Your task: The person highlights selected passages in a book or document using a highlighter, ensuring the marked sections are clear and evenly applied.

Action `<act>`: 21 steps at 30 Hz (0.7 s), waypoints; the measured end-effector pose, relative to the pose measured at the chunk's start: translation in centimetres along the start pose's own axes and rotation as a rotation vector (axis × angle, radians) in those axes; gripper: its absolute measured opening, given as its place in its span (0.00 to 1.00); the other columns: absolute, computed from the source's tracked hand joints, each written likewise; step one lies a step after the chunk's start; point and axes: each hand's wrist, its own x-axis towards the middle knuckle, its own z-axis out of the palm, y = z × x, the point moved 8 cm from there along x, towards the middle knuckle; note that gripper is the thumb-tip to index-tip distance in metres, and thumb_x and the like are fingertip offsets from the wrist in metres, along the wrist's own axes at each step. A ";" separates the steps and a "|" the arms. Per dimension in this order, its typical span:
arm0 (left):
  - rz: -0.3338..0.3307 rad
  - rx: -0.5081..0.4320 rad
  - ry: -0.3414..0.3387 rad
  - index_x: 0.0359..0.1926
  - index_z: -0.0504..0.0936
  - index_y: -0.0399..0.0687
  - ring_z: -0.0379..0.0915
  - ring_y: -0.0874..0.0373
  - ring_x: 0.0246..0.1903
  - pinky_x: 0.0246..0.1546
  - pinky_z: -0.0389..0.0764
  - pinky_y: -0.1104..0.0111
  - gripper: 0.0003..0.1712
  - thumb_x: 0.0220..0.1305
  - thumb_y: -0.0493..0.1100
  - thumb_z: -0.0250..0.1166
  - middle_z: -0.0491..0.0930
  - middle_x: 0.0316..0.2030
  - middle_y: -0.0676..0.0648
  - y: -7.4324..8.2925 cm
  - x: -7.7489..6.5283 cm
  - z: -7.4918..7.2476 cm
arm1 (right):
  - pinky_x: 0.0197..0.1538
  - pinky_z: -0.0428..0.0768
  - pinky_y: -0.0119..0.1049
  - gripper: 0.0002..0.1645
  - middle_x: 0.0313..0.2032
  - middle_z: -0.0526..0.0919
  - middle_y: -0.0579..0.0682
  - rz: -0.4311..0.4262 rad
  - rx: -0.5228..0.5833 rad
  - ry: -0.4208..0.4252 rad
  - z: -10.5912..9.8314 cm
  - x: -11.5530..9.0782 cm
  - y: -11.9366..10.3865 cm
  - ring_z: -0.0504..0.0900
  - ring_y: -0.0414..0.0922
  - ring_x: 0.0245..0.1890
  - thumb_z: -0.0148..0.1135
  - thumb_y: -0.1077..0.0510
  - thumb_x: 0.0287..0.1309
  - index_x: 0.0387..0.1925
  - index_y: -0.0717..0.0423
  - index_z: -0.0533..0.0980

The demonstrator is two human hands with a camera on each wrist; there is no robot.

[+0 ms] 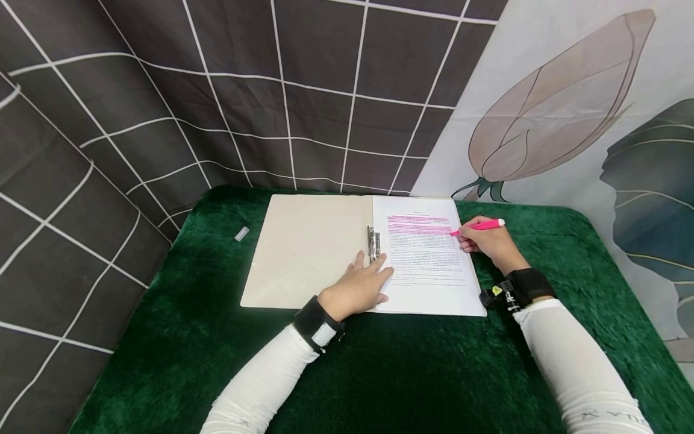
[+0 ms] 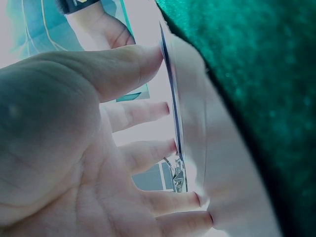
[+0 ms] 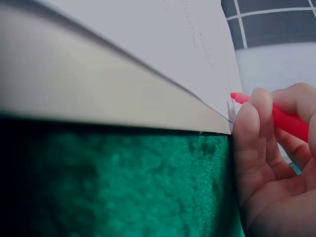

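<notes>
A pink highlighter (image 1: 490,224) is pinched in my right hand (image 1: 493,244), its tip at the right end of a text line on the printed page (image 1: 423,295). Several lines near the top of the page are marked pink. The page lies on the right side of an open folder (image 1: 303,247), next to a metal clip (image 1: 374,244) at the fold. With fingers spread, my left hand (image 1: 358,288) rests over the fold and the page's lower left part. In the right wrist view the highlighter (image 3: 291,121) sits between thumb and fingers, near the page edge.
A small whitish piece (image 1: 241,234), likely a cap or eraser, lies left of the folder on the green cloth (image 1: 179,349). Behind the table hangs a dark curtain (image 1: 320,54) with white grid lines; a flower-patterned cloth (image 1: 564,108) hangs at the right.
</notes>
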 end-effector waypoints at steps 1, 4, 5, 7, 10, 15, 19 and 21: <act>0.000 0.001 0.001 0.72 0.62 0.49 0.40 0.24 0.68 0.63 0.61 0.36 0.37 0.67 0.53 0.60 0.48 0.76 0.38 0.0 0.0 0.0 | 0.30 0.84 0.27 0.20 0.29 0.84 0.47 -0.005 -0.009 -0.002 0.0 0.0 0.0 0.83 0.37 0.24 0.61 0.53 0.64 0.46 0.68 0.73; 0.000 0.004 0.004 0.72 0.61 0.49 0.40 0.24 0.68 0.63 0.61 0.36 0.37 0.67 0.53 0.60 0.48 0.76 0.38 0.0 0.0 -0.1 | 0.31 0.84 0.27 0.21 0.30 0.84 0.47 -0.009 -0.024 0.006 0.0 0.0 0.1 0.83 0.37 0.25 0.61 0.52 0.64 0.46 0.67 0.73; 0.001 0.004 0.005 0.72 0.61 0.49 0.40 0.24 0.68 0.63 0.61 0.36 0.37 0.67 0.53 0.60 0.48 0.76 0.38 -0.1 0.0 -0.1 | 0.31 0.84 0.27 0.21 0.30 0.84 0.48 -0.013 -0.027 0.007 0.0 0.0 0.1 0.83 0.38 0.25 0.61 0.51 0.64 0.47 0.67 0.73; 0.002 0.005 0.006 0.72 0.61 0.49 0.40 0.24 0.68 0.63 0.61 0.36 0.37 0.67 0.53 0.60 0.48 0.76 0.38 -0.1 -0.1 -0.1 | 0.32 0.84 0.27 0.22 0.31 0.84 0.48 -0.020 -0.032 0.007 0.0 0.0 0.1 0.83 0.38 0.26 0.61 0.51 0.64 0.47 0.67 0.73; 0.002 0.005 0.008 0.72 0.62 0.49 0.41 0.24 0.68 0.63 0.61 0.36 0.37 0.67 0.53 0.60 0.48 0.76 0.38 -0.1 -0.1 -0.2 | 0.32 0.84 0.27 0.23 0.31 0.84 0.49 -0.025 -0.025 0.009 0.0 0.0 0.1 0.83 0.38 0.26 0.61 0.51 0.64 0.47 0.68 0.73; 0.003 0.010 0.009 0.72 0.62 0.49 0.41 0.24 0.68 0.63 0.62 0.36 0.36 0.67 0.53 0.60 0.49 0.76 0.38 -0.1 -0.2 -0.3 | 0.32 0.85 0.27 0.24 0.30 0.85 0.48 -0.038 0.021 0.001 0.0 0.0 0.2 0.84 0.37 0.26 0.62 0.50 0.63 0.48 0.68 0.73; -0.001 0.007 0.005 0.72 0.62 0.49 0.41 0.24 0.69 0.63 0.61 0.37 0.36 0.67 0.53 0.60 0.49 0.76 0.38 0.0 -0.2 -0.3 | 0.33 0.85 0.26 0.25 0.29 0.86 0.45 -0.014 0.184 -0.035 -0.2 0.1 0.8 0.85 0.37 0.28 0.62 0.51 0.63 0.50 0.68 0.71; -0.001 0.005 0.004 0.72 0.62 0.49 0.40 0.24 0.69 0.63 0.61 0.37 0.36 0.67 0.53 0.60 0.49 0.76 0.38 0.1 -0.2 -0.3 | 0.33 0.85 0.26 0.23 0.29 0.86 0.44 0.005 0.265 -0.056 -0.2 0.0 0.9 0.85 0.37 0.28 0.61 0.52 0.64 0.50 0.67 0.70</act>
